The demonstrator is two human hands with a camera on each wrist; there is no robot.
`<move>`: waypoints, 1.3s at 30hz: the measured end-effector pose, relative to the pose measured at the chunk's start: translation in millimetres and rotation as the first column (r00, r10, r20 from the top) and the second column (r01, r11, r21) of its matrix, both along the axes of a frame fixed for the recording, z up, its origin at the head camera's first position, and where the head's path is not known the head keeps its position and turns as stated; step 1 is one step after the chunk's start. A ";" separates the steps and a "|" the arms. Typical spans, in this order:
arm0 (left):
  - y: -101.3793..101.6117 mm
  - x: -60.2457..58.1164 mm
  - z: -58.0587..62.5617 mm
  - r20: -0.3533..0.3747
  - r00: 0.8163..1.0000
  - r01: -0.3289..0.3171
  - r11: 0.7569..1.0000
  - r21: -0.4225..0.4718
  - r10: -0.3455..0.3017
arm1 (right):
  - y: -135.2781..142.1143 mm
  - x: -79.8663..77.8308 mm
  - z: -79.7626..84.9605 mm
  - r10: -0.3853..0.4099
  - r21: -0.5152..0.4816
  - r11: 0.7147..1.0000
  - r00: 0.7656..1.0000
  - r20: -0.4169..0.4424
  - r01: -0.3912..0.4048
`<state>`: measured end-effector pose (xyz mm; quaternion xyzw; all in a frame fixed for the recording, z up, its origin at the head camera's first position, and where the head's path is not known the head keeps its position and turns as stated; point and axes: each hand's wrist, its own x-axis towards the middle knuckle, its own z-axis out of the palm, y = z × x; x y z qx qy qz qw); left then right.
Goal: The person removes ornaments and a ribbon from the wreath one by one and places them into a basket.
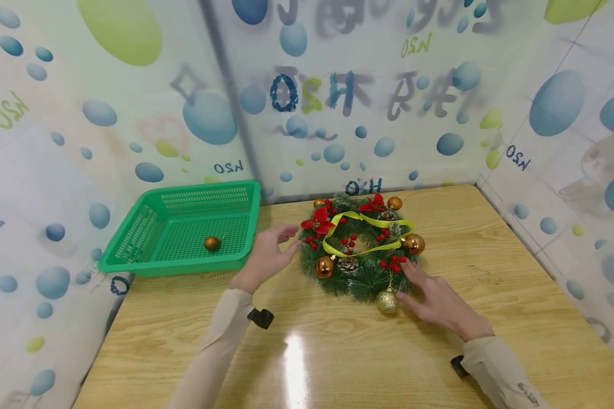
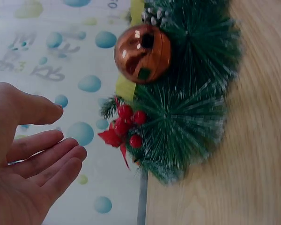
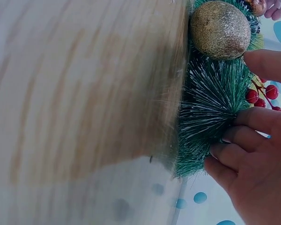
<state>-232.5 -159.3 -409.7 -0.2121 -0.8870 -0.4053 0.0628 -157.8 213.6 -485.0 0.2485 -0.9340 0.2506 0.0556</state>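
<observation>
Head view: spotted walls [image 1: 332, 133] border the wooden table [image 1: 358, 358] beneath the wreath [image 1: 365, 282].

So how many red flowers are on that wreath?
2 in view: one red flower on the left side of the wreath, by the left hand, another red flower at the back. More may be hidden.

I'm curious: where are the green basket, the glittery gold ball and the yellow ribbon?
Green basket [image 1: 179, 266]: head view, front rim.
Glittery gold ball [image 3: 220, 30]: right wrist view, middle of its surface.
Yellow ribbon [image 1: 376, 249]: head view, near strand.
</observation>
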 end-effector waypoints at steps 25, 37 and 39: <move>29.6 22.1 -24.7 0.089 0.990 0.113 0.993 -0.044 -0.109 | 1.5 1.0 -3.3 -0.006 -0.029 1.000 1.000 0.010 0.006; 33.8 24.6 -35.6 0.140 0.983 0.120 0.993 0.009 -0.120 | 1.6 0.6 -3.6 -0.010 -0.017 1.000 1.000 0.020 0.010; 34.9 24.9 -37.2 0.142 0.983 0.116 0.993 0.009 -0.116 | 1.3 0.4 -4.0 -0.013 -0.018 1.000 1.000 0.026 0.013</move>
